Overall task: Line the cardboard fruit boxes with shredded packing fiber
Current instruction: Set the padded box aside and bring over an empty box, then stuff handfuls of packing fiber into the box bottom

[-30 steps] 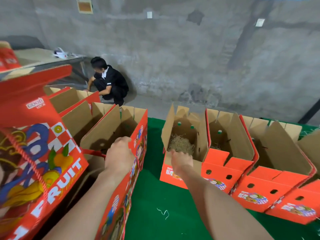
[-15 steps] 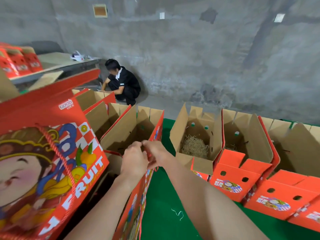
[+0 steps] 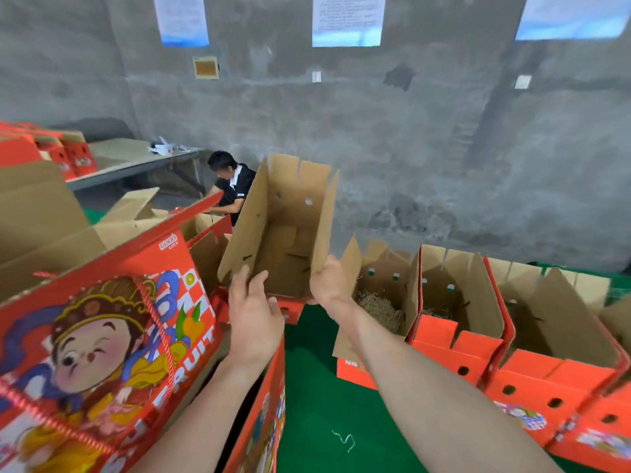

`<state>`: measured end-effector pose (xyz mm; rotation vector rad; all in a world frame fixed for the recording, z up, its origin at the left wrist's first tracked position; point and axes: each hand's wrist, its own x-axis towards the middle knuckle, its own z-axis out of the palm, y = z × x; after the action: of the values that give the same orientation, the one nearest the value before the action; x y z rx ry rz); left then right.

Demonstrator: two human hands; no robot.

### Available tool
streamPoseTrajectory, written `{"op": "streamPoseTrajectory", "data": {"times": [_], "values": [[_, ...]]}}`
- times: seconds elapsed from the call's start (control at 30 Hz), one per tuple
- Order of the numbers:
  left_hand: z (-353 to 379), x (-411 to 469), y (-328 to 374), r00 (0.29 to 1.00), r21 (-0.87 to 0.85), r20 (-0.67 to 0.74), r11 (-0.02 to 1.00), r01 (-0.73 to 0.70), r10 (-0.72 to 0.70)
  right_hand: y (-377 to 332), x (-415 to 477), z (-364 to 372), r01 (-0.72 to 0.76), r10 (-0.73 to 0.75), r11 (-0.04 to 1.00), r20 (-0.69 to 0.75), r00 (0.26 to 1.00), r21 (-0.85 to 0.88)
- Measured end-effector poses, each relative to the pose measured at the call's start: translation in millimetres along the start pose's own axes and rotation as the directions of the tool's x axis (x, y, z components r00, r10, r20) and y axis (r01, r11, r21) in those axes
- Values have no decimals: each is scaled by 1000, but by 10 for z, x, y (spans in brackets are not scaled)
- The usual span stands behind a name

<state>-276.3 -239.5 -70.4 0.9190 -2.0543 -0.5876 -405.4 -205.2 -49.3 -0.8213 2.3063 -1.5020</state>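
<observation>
Head view puts the lining job at an early stage. Along the right side of the green mat [image 3: 317, 387] stands a row of open fruit boxes. The nearest box [image 3: 382, 261] already has a nest of shredded fiber [image 3: 379, 307] on its bottom. The second box [image 3: 454, 274] seems to hold only a thin scatter, and the third box [image 3: 560, 312] shows bare cardboard as far as can be seen. More open boxes crowd the left edge of the mat behind a printed fruit carton [image 3: 102, 336], and whether they are lined cannot be told. One unlined box [image 3: 280, 233] is held up in the air above the gap between the two groups, tilted so its mouth faces the camera. Its inside is plain brown with no fiber. By that, most of the lining is still to do, and this box likely has to be set down before it can be filled. The left hand [image 3: 254, 315] has its fingers [image 3: 244, 278] straight and slightly spread, their tips touching the lower edge of the box's left wall. The right hand [image 3: 329, 283] is curled round the lower corner of the right wall and grips it. Neither hand holds any fiber.
</observation>
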Motion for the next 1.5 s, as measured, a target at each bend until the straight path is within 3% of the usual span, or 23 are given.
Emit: {"op": "streamPoseTrajectory", "data": {"times": [0.17,0.27,0.47,0.53,0.67,0.8,0.9,1.0,1.13,1.23,1.3,1.37,1.4,1.5], "values": [[-379,-112,458,949,-46,-272,983,-177,159,-172,-310,-544,99,-90,990,-87,992,102],[-629,-230,817,916,-84,-303,950,-301,264,-197,-577,-897,158,-128,965,-149,980,208],[-1209,-672,1750,791,-141,-357,808,-572,498,-170,-1263,-1884,147,-109,906,-117,987,397],[-1412,-831,2021,758,-156,-357,765,-624,546,-111,-1585,-2355,172,-129,905,-133,983,390],[-1646,-1146,2454,693,-85,-246,697,-712,678,136,-2299,-3311,201,-185,959,-96,978,200],[-1533,-1662,2730,500,53,141,497,-866,855,455,-2991,-4033,152,-150,985,33,988,-80],[-1345,-2256,2783,374,-65,496,463,-884,784,784,-3454,-4310,20,20,967,154,988,-255],[-1106,-2828,2683,296,-39,773,507,-861,562,1143,-3846,-4405,-98,175,950,246,953,-295],[-834,-3450,2517,121,-72,953,597,-799,278,1602,-4138,-4462,-82,234,915,355,905,-394],[-708,-3811,2450,-50,-138,989,721,-679,142,1825,-4241,-4429,-52,262,892,420,869,-449],[-660,-3998,2458,-140,-158,986,725,-671,85,1981,-4275,-4376,-51,308,874,470,827,-483],[-590,-4139,2459,-140,-142,988,691,-709,59,2127,-4300,-4296,-38,356,843,503,787,-537],[-540,-4190,2455,-91,-129,992,674,-727,92,2187,-4303,-4259,1,351,815,495,794,-580],[-360,-4286,2452,202,-58,926,647,-760,320,2272,-4327,-4211,92,222,794,428,876,-600]]}}
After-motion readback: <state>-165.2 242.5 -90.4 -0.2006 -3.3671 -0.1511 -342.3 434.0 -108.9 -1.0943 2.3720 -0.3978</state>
